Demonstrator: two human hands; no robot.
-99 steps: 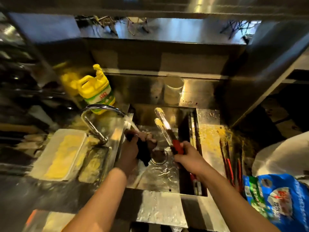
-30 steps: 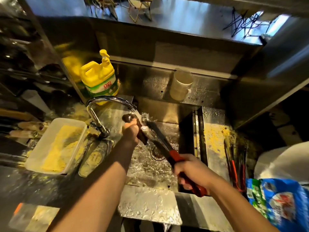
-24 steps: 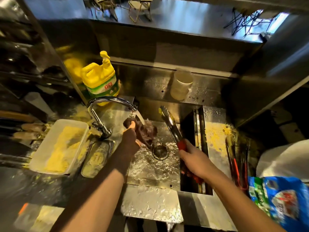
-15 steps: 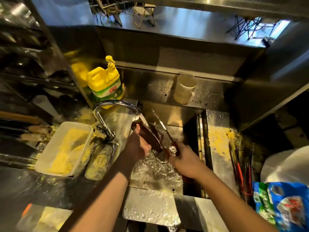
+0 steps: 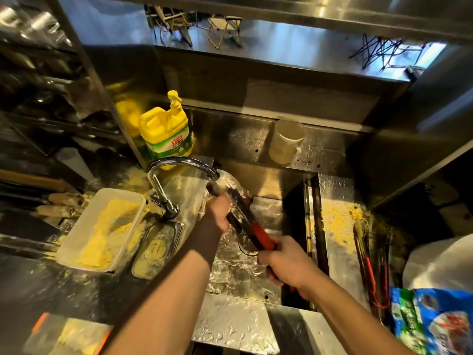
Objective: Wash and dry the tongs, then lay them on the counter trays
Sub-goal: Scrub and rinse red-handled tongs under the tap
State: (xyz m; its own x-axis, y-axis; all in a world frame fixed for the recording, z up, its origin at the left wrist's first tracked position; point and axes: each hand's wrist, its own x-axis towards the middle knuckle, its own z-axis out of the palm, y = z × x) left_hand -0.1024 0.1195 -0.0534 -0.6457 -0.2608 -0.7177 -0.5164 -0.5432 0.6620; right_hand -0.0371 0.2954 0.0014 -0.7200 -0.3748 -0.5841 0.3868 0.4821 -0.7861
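Note:
Red-handled metal tongs (image 5: 252, 228) slant over the steel sink (image 5: 238, 275), tips up under the running faucet (image 5: 179, 162). My right hand (image 5: 284, 265) grips their red handle end. My left hand (image 5: 220, 211) presses a dark cloth (image 5: 234, 221) against the tongs' metal arms, just below the water stream. More red-handled tongs (image 5: 369, 267) lie on the drainboard to the right of the sink. The tips of the held tongs are hidden by splashing water.
A yellow detergent jug (image 5: 166, 131) stands behind the faucet. A white tub of yellow crumbs (image 5: 102, 229) and a small metal tray (image 5: 156, 249) sit left of the sink. A plastic cup (image 5: 285, 142) stands behind the sink; a blue bag (image 5: 432, 321) lies at right.
The tongs swung from upright to slanting down toward me, tips now under the tap. My left hand with the cloth moved up onto the tongs' arms; my right hand pulled back.

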